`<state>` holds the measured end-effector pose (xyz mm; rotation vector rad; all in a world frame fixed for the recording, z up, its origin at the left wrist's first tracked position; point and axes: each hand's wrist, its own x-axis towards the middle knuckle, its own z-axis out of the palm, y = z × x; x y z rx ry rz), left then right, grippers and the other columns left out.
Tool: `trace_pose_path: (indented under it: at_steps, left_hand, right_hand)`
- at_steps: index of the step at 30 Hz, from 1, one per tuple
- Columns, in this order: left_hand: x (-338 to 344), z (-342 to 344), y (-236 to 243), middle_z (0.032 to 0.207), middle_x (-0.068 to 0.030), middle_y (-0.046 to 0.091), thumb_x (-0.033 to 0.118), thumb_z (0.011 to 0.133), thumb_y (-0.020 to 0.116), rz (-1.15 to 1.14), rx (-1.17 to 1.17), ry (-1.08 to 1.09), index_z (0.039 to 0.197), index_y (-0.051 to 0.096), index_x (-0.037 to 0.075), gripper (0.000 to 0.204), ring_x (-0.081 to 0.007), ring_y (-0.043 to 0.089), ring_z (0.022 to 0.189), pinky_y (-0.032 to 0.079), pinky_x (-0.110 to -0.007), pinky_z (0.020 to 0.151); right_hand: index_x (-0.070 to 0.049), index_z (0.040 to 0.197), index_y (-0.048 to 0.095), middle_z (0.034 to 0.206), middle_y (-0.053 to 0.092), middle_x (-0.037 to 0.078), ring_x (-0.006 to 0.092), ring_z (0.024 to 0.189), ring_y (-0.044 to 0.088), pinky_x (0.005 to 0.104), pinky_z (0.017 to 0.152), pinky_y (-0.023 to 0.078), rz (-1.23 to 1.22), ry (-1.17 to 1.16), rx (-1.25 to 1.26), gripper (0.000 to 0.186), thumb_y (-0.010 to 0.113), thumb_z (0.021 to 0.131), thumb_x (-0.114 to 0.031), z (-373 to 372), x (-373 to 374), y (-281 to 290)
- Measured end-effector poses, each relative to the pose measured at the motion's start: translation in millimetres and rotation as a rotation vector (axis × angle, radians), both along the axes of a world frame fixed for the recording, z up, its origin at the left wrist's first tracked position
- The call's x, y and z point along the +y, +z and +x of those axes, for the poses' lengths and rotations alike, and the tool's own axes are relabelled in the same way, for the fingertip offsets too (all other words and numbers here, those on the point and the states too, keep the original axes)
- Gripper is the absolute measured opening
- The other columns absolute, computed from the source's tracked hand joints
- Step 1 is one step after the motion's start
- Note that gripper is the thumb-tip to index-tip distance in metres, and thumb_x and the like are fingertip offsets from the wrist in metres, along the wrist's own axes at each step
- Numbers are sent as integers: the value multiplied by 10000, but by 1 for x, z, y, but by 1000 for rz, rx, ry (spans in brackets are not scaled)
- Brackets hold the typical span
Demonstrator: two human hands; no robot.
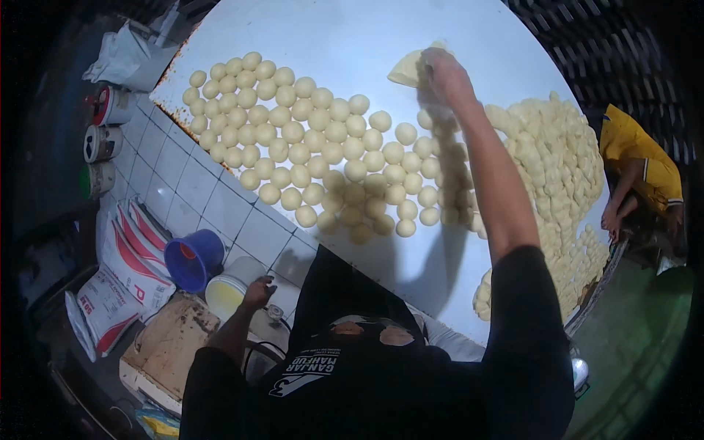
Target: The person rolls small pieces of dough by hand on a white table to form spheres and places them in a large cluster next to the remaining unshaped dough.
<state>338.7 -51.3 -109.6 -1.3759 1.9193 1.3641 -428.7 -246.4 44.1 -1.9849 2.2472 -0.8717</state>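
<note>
My right hand (444,73) reaches to the far part of the white table (323,37), its fingers closed on a pale, flattish piece of dough (403,70). Below and left of it, many round dough balls (279,132) lie in loose rows, some under my arm's shadow. A dense heap of lumpy dough pieces (554,169) covers the table's right part, partly behind my forearm. My left hand (258,293) hangs low off the near table edge, beside a pale bucket, with its fingers curled; whatever is in them, if anything, is too small to make out.
At left on the tiled surface (176,176) are several tubs (103,143), stacked sacks (121,293), a blue bucket (191,260), the pale bucket (227,293) and cardboard (161,345). Another person in yellow (642,154) is at the table's right edge, hands low.
</note>
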Motion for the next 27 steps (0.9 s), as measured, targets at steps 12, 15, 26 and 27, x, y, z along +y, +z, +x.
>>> trace_pose_path:
  at_steps: [12, 15, 26, 27]
  left_hand:
    - [21, -99, -19, 1192, -209, 779, 373, 1034, 693, -70, 172, 147, 1357, 701, 42, 463, -353, 769, 1076, 598, -427, 948]
    - [27, -150, 1, 1244, -215, 762, 353, 1068, 688, -131, 167, -1, 1367, 689, 29, 442, -345, 757, 1128, 584, -410, 984]
    - [107, -192, 112, 1258, -191, 753, 284, 1024, 715, -114, 364, -56, 1374, 692, 28, 435, -328, 747, 1139, 599, -426, 950]
    - [109, -193, 109, 1267, -196, 746, 269, 1024, 712, -131, 443, -81, 1386, 679, 27, 437, -340, 741, 1139, 596, -436, 956]
  right_hand:
    - [-28, 914, 631, 946, 681, 187, 417, 883, 654, 484, 828, 537, 298, 209, -307, 227, 836, 848, -98, 231, 454, -32]
    - [-65, 1071, 673, 1205, 636, 154, 405, 1108, 569, 538, 924, 456, 261, -132, 43, 398, 885, 841, -312, 205, 451, -88]
    - [-84, 1001, 687, 1053, 655, 121, 350, 1021, 601, 512, 918, 452, -12, -439, -140, 239, 787, 942, -292, 217, 422, -65]
    - [-79, 1030, 676, 1080, 650, 124, 356, 1050, 597, 516, 930, 452, 55, -414, -130, 223, 769, 958, -268, 236, 428, -78]
